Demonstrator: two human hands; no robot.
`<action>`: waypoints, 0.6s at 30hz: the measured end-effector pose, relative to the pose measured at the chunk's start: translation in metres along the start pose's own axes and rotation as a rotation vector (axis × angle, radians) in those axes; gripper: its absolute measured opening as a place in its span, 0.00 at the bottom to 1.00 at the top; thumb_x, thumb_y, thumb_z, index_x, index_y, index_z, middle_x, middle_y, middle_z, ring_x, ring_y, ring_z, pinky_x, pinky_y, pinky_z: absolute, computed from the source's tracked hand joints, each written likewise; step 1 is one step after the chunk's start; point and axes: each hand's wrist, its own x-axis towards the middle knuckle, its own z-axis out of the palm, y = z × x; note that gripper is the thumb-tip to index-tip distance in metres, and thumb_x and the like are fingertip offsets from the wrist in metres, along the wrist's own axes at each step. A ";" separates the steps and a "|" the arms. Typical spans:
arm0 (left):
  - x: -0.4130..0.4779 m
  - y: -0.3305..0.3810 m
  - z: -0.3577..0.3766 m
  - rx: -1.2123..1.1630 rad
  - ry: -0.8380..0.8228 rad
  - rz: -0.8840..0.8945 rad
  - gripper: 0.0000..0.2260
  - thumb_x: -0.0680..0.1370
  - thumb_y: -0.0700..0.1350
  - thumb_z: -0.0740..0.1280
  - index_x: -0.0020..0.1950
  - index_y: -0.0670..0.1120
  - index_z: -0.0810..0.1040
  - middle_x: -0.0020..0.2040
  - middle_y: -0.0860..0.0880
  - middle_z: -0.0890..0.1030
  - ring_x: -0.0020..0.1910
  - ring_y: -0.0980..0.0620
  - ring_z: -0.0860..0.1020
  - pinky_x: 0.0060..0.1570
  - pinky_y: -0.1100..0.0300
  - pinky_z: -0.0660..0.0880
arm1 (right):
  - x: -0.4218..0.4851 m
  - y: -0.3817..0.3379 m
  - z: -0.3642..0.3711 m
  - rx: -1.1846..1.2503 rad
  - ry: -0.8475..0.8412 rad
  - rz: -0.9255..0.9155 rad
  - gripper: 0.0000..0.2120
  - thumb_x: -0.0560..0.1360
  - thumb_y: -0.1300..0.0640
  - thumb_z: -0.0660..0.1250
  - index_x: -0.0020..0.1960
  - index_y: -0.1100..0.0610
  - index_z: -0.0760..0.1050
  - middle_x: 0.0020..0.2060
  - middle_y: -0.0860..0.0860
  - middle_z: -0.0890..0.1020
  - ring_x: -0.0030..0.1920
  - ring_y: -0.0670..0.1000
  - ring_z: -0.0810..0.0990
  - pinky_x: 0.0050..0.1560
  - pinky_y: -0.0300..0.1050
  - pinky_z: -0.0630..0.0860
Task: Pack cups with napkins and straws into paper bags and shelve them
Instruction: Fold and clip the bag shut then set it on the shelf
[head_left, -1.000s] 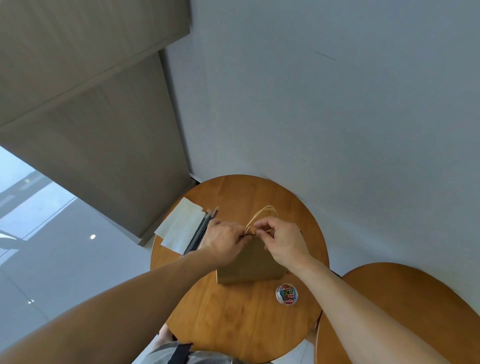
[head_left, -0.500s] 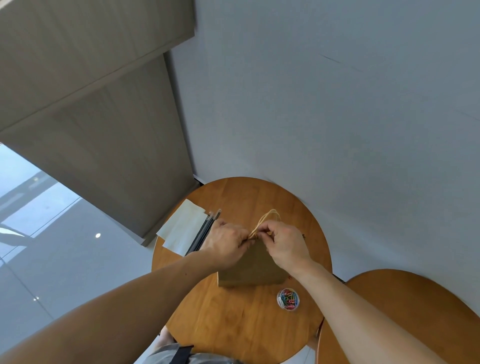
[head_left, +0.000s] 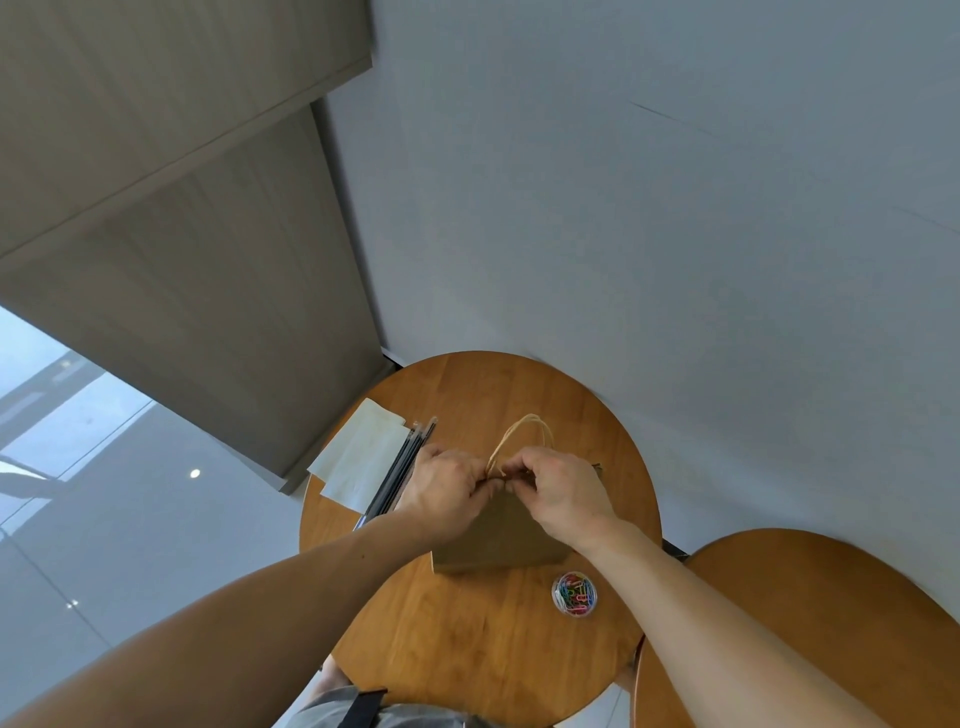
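Our left hand (head_left: 447, 488) and right hand (head_left: 561, 493) pinch the top edge of the brown paper bag (head_left: 498, 535), which stands at the middle of the round wooden table (head_left: 467, 639). We judge it packed and being closed; shelving is not yet done. White napkins (head_left: 358, 457) and dark straws (head_left: 402, 473) lie at the left edge.

Left hand (head_left: 445, 488) and right hand (head_left: 563, 491) pinch the top edge of the upright paper bag (head_left: 498, 540) on the round table (head_left: 467, 639); napkins (head_left: 358, 460), straws (head_left: 400, 478) lie left
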 end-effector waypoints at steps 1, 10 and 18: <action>0.000 0.001 0.000 0.006 0.004 0.000 0.12 0.82 0.54 0.61 0.56 0.52 0.82 0.47 0.57 0.82 0.50 0.57 0.77 0.68 0.55 0.60 | 0.000 0.000 0.000 -0.010 -0.016 0.010 0.08 0.78 0.51 0.68 0.57 0.48 0.79 0.50 0.43 0.84 0.51 0.45 0.81 0.51 0.45 0.80; -0.001 0.002 0.006 0.014 0.060 0.018 0.12 0.82 0.52 0.62 0.50 0.49 0.83 0.42 0.55 0.82 0.46 0.56 0.76 0.66 0.56 0.59 | 0.007 0.002 -0.008 -0.090 -0.115 0.029 0.08 0.79 0.50 0.67 0.58 0.46 0.78 0.51 0.43 0.84 0.51 0.46 0.81 0.52 0.47 0.80; -0.005 0.001 0.010 0.064 0.045 -0.007 0.13 0.82 0.56 0.61 0.52 0.53 0.83 0.42 0.57 0.82 0.46 0.57 0.77 0.69 0.54 0.59 | 0.001 -0.004 -0.001 -0.100 -0.103 0.069 0.10 0.79 0.49 0.67 0.60 0.46 0.78 0.52 0.44 0.83 0.53 0.48 0.81 0.53 0.48 0.79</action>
